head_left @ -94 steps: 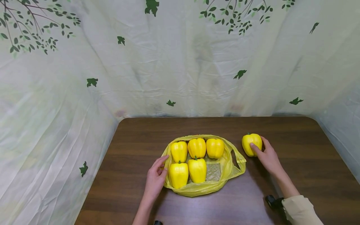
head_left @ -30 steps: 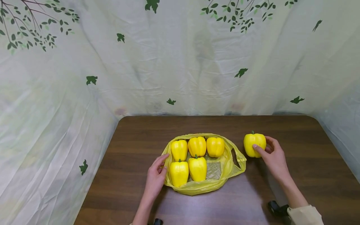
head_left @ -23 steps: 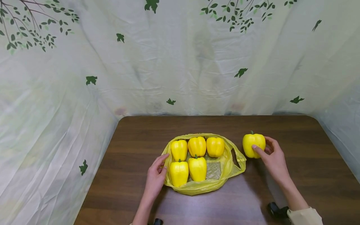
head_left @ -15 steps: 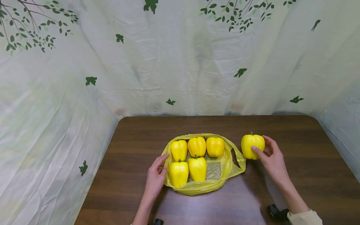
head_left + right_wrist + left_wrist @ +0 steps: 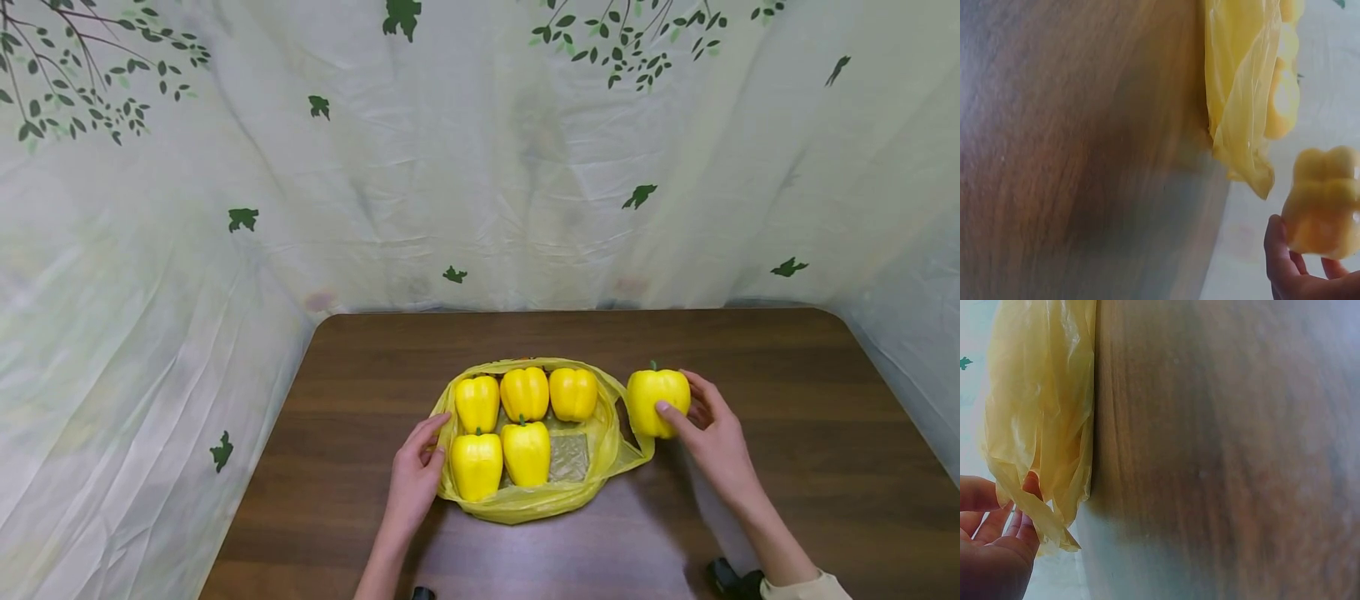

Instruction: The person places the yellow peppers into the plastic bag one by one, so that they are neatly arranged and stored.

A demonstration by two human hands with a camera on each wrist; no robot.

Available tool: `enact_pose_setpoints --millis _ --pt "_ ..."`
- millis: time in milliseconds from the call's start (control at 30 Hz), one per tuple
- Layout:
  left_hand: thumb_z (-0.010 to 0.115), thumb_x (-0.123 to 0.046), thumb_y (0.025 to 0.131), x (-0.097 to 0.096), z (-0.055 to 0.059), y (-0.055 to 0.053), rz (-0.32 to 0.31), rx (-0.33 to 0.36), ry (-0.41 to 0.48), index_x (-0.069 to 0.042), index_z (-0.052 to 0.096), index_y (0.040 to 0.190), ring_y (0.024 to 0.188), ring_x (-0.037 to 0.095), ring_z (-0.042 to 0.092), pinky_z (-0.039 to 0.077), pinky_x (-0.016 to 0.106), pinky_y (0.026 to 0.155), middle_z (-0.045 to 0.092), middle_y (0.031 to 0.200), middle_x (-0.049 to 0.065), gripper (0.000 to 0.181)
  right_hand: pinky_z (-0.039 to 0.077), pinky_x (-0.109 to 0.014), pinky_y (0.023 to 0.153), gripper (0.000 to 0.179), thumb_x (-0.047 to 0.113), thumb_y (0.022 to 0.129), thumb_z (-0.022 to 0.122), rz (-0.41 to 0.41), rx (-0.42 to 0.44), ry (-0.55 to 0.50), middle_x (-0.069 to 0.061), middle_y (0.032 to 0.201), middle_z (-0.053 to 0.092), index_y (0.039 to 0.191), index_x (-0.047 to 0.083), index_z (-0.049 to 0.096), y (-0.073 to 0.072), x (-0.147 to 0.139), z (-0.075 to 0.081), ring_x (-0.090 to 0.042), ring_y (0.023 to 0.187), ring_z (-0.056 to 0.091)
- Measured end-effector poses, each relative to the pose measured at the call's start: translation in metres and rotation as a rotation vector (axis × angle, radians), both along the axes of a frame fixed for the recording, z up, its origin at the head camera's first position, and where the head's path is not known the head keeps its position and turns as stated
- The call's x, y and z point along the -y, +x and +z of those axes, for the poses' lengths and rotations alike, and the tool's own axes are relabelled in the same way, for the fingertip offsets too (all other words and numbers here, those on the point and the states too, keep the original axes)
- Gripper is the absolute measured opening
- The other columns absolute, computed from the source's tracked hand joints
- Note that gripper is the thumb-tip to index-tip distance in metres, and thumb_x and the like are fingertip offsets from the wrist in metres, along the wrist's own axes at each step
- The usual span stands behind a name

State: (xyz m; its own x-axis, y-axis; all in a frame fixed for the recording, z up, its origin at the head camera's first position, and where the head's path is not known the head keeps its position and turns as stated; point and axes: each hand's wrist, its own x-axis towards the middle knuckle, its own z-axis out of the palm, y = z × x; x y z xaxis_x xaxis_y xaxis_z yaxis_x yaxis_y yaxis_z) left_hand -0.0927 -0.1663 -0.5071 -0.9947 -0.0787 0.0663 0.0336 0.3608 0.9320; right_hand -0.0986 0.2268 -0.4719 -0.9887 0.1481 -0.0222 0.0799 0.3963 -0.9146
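Note:
My right hand (image 5: 716, 437) holds a yellow bell pepper (image 5: 656, 402), thumb in front and fingers behind, over the right handle of a yellow plastic bag (image 5: 525, 507). The right wrist view shows this pepper (image 5: 1325, 203) raised beside the bag (image 5: 1241, 94). Several more yellow bell peppers (image 5: 527, 454) stand inside the wide-mouthed bag, in two rows. A bare patch of bag bottom (image 5: 568, 457) shows at the front right. At the bag's left rim my left hand (image 5: 412, 479) grips the plastic; in the left wrist view its fingers lie around the handle strip (image 5: 1041, 515).
The bag sits on a dark brown wooden table (image 5: 360, 358) with rounded far corners. Behind and beside the table hangs pale cloth (image 5: 495, 208) with printed green leaves. Dark wrist devices (image 5: 731, 579) show near the lower edge.
My right hand lifted the bell pepper from the table right of the bag, then carried it left and nearer me, over the bag's right handle. My left hand stayed at the rim.

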Motion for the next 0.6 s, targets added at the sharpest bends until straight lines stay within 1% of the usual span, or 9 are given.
enact_pose_setpoints --millis 233,467,600 --pt "0.055 0.010 0.090 0.000 -0.001 -0.001 -0.002 -0.002 0.009 -0.016 0.065 0.129 0.099 0.023 0.057 0.051 0.026 0.081 0.059 0.130 -0.001 0.048 0.044 -0.010 0.080 0.067 0.038 0.095 0.064 0.036 -0.033 -0.037 -0.015 0.144 0.043 0.149 0.011 0.035 0.003 0.007 -0.004 -0.034 0.121 0.050" --pt "0.055 0.009 0.090 0.000 -0.001 0.000 -0.002 0.005 0.007 -0.016 0.065 0.130 0.098 0.023 0.056 0.051 0.026 0.081 0.058 0.131 -0.001 0.048 0.038 -0.010 0.087 0.066 0.039 0.094 0.065 0.047 -0.028 -0.017 -0.015 0.142 0.048 0.146 0.008 0.037 0.006 0.013 -0.006 -0.030 0.123 0.049" --pt "0.056 0.009 0.091 0.000 -0.001 0.000 -0.001 0.008 0.006 -0.016 0.065 0.130 0.098 0.024 0.055 0.051 0.025 0.082 0.058 0.131 -0.001 0.047 0.036 -0.011 0.089 0.066 0.039 0.094 0.065 0.058 -0.021 -0.016 -0.015 0.141 0.048 0.145 0.008 0.037 0.008 0.016 -0.006 -0.030 0.123 0.048"
